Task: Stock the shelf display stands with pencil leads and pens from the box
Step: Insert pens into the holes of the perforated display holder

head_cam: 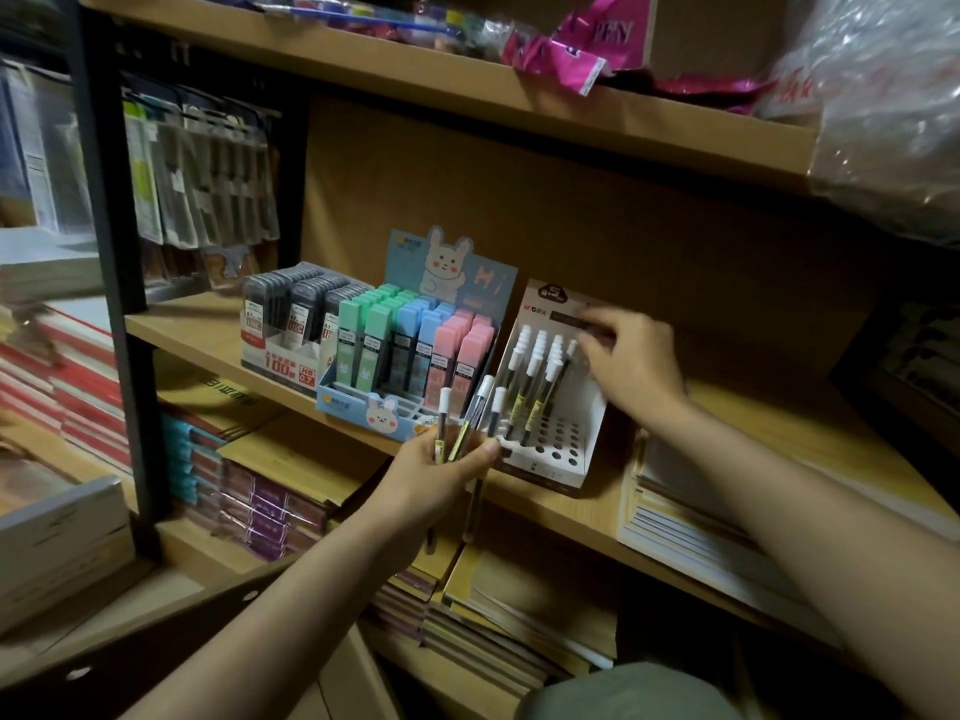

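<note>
The left hand (441,467) is holding a small bunch of clear white-capped pens (470,413). Just right of that grip, the white cardboard pen stand (558,407) is waiting, half full. The right hand (631,358) is touching its top pens with loose fingers, and a bump could be tipping it

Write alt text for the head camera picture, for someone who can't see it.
A person's left hand grips a few white-capped pens while the right hand reaches to the back of a white pen display stand on a wooden shelf. Left of it stand a bunny-themed display of pastel pencil lead cases and a stand of grey lead cases.
</note>
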### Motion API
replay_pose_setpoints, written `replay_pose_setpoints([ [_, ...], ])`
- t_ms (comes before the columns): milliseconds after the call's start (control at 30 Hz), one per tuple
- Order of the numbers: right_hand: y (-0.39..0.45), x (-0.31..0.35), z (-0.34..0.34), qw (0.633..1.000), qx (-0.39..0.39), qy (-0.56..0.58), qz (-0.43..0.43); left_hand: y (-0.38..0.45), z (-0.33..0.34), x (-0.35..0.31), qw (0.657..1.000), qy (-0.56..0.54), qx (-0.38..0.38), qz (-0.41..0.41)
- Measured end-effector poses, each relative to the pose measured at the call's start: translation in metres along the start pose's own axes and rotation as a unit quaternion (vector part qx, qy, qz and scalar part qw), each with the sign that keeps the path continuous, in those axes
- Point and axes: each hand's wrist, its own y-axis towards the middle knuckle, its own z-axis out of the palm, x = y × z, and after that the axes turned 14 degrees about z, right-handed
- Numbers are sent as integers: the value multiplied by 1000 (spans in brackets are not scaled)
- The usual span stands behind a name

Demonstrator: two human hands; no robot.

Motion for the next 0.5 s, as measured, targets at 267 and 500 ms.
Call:
replay_pose_setpoints([
  [267, -65, 18, -11, 967, 199, 149, -52, 0, 2, -11, 995, -82, 61, 17],
  [500, -39, 18, -35, 972, 147, 178, -35, 5, 2, -4, 996, -83, 13, -7],
])
